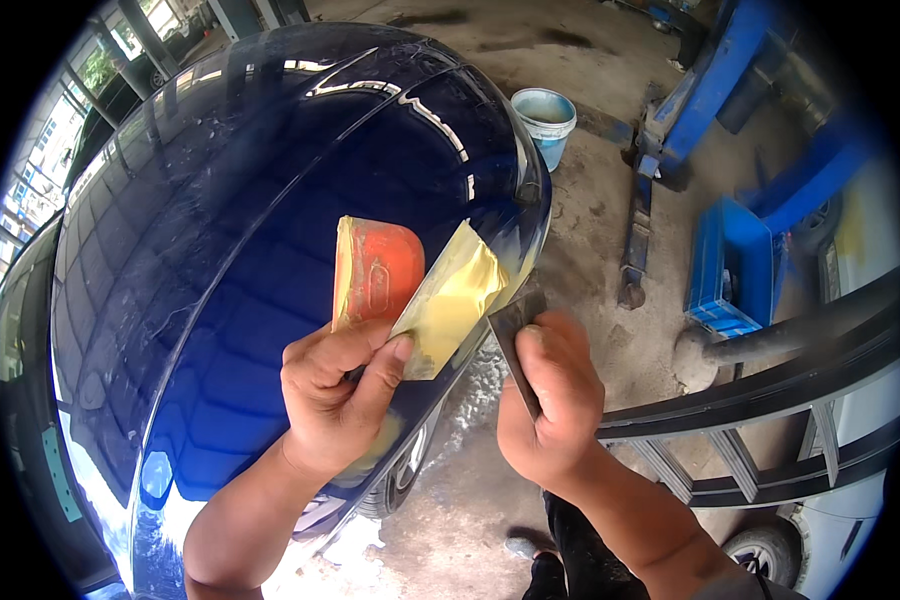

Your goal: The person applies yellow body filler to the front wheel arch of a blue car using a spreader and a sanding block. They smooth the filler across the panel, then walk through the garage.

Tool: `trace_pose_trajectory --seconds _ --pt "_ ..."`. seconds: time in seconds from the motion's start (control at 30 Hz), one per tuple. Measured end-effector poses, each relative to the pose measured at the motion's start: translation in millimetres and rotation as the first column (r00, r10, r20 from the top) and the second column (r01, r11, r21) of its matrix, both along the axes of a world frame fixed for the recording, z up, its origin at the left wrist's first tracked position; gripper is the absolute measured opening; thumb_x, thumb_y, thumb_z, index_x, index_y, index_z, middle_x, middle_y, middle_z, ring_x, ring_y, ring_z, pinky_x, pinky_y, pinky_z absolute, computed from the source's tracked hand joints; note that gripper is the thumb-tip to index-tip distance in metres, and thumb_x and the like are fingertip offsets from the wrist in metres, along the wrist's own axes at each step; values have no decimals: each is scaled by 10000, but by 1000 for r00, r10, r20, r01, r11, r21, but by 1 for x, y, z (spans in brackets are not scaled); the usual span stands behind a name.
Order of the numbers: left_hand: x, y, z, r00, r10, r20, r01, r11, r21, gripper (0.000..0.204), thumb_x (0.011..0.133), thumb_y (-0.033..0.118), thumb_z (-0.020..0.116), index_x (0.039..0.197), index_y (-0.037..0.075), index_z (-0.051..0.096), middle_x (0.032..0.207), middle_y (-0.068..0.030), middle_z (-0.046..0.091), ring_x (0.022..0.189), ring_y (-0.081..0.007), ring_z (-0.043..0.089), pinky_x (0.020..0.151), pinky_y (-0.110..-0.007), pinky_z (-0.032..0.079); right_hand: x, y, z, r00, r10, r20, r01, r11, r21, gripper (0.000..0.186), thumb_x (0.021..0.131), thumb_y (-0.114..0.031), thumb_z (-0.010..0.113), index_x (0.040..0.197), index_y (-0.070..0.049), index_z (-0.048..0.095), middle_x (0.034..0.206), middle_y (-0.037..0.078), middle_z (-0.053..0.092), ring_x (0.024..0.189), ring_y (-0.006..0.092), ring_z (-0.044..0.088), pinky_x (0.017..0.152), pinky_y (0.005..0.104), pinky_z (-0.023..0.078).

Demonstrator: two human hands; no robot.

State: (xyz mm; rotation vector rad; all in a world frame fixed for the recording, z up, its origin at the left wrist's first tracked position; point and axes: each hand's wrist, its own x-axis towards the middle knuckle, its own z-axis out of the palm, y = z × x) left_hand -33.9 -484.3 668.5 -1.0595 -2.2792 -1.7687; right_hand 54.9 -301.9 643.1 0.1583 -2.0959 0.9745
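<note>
In a garage with a stained floor (605, 235) stands a dark blue car (310, 170). Above its body, the left hand (332, 398) pinches an orange spreader (382, 262) and a flat plate (426, 358) bearing yellow paste (462, 285); just beside, the right hand (553, 392) grips a dark scraper (514, 345).

A head-worn fisheye looks down from close above both hands (338, 395).

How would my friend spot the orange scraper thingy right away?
Find the big, shiny blue car. Over it, the left hand holds two flat tools side by side. The orange scraper is the left one: it has a rounded corner and a yellow-smeared edge, while the pale plate beside it carries a big smear of yellow paste.
</note>
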Motion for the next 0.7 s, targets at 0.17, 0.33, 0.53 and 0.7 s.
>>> trace_pose_trajectory --seconds 0.17,0.33,0.53,0.7 --pt "-5 4 1 991 -96 -94 92 995 -45 30 881 -84 684 901 -64 692 740 -84 660 632 -97 568 563 -236 430 -15 2 -29 994 -53 -100 53 999 -6 426 622 118 685 1028 4 623 875 100 623 841 327 568 822 422 428" --pt "-15 -8 0 991 57 -118 -51 997 56 83 908 -18 707 979 -57 686 842 -81 709 708 -91 582 647 -223 455 5 18 -81 985 111 135 -93 987 -130 420 682 139 662 1069 -22 635 929 117 647 905 344 597 875 427 448" --pt "-44 -31 -8 953 302 39 -303 924 232 256 995 144 640 1199 -5 687 1076 -46 711 997 -104 624 945 -256 457 -2 70 -97 949 161 272 -174 985 22 405 695 119 666 1072 -28 653 933 96 659 954 291 607 938 426 442" --pt "-50 -29 -9 951 285 121 -305 928 212 259 990 143 643 1208 9 687 1097 -67 716 1016 -130 646 960 -271 468 -52 70 -98 954 194 227 -282 838 468 188 816 -84 669 1003 -97 689 879 19 667 975 205 592 1027 427 386"
